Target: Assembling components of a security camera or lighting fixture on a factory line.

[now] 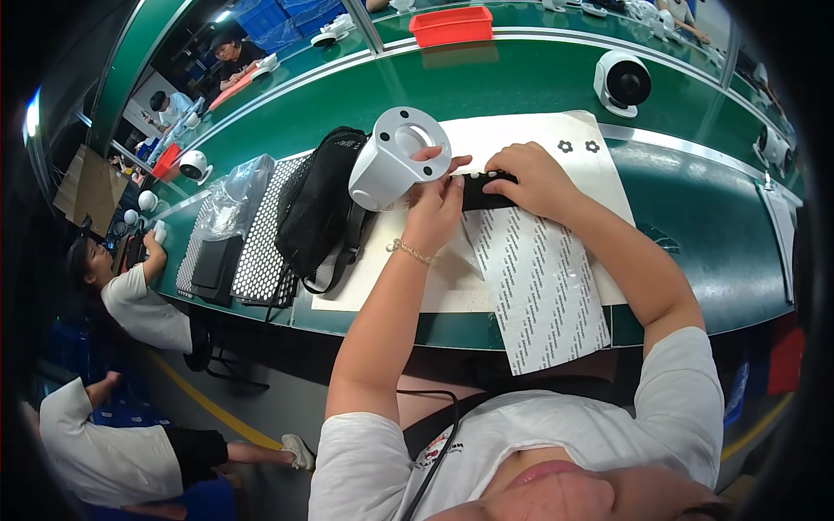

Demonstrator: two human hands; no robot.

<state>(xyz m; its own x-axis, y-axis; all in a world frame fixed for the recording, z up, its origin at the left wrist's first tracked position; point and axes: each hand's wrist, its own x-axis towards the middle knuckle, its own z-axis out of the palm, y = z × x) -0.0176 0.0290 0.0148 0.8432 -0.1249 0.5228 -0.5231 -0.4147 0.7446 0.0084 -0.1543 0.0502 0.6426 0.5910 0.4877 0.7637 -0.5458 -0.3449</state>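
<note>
My left hand [434,204] is closed around a white camera housing [375,178], tilted with its round base ring and dark holes facing up. Its fingertips reach the left end of a black sheet [478,194] with small white cut-out spots along its upper edge. On that sheet's right end presses the thumb of my right hand [534,181], the other fingers bent beside it. A white backing sheet with rows of print [543,286] runs from the black part down over the table's near edge. Two black flower-shaped pads [579,147] lie on the pale mat [599,187] farther right.
To the left lie a black mesh bag [314,204], perforated panels [268,227] and a clear plastic bag [233,204]. A finished white camera [622,82] stands on the green conveyor [539,82] beyond, near a red bin [450,26]. Co-workers sit at the left; a clipboard [778,230] lies far right.
</note>
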